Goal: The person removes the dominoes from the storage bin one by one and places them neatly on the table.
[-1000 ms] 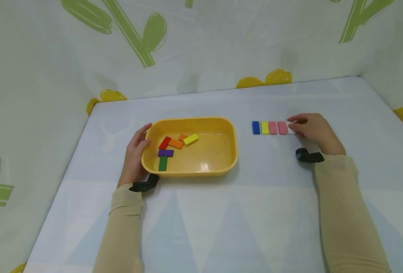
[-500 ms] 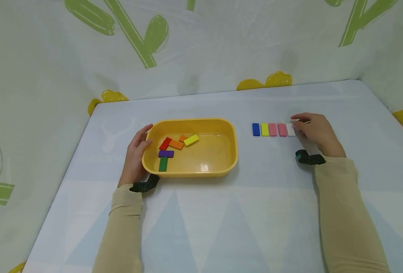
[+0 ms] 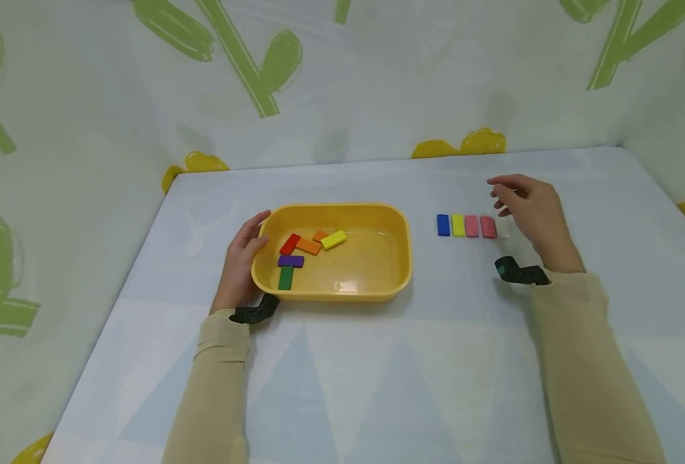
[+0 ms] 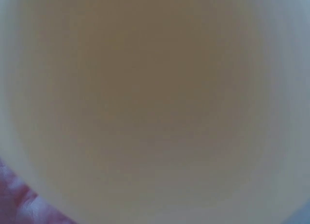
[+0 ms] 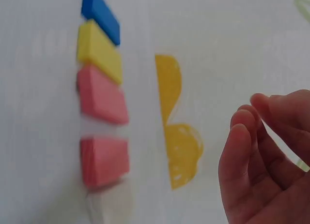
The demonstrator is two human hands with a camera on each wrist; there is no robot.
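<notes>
Since a second ago the right hand (image 3: 526,207) has lifted off the white block (image 3: 502,227) at the right end of the row and now hovers just above and behind it, fingers loosely spread and holding nothing. The left hand (image 3: 242,261) has stayed where it was, its thumb and fingers curled around the left rim of the yellow tray (image 3: 377,290).

The tray sits left of centre on the pale table (image 3: 377,361). In its left half lie six flat blocks: a green block (image 3: 285,278) nearest the person, a purple block (image 3: 291,261) just above it, a red block (image 3: 290,244) tilted, an orange block (image 3: 308,246) beside it, a smaller orange piece (image 3: 320,236) behind, and a yellow block (image 3: 333,240) furthest right. The right half of the tray holds none.

To the right of the tray, a row of five blocks lies flat on the table, long sides facing: a blue block (image 3: 443,225), a second yellow block (image 3: 458,225), a pink block (image 3: 472,226), a darker pink block (image 3: 488,227), then the white block, pale and hard to see against the cloth. The right wrist view shows small gaps between them. The left wrist view is only a blurred yellow surface.
</notes>
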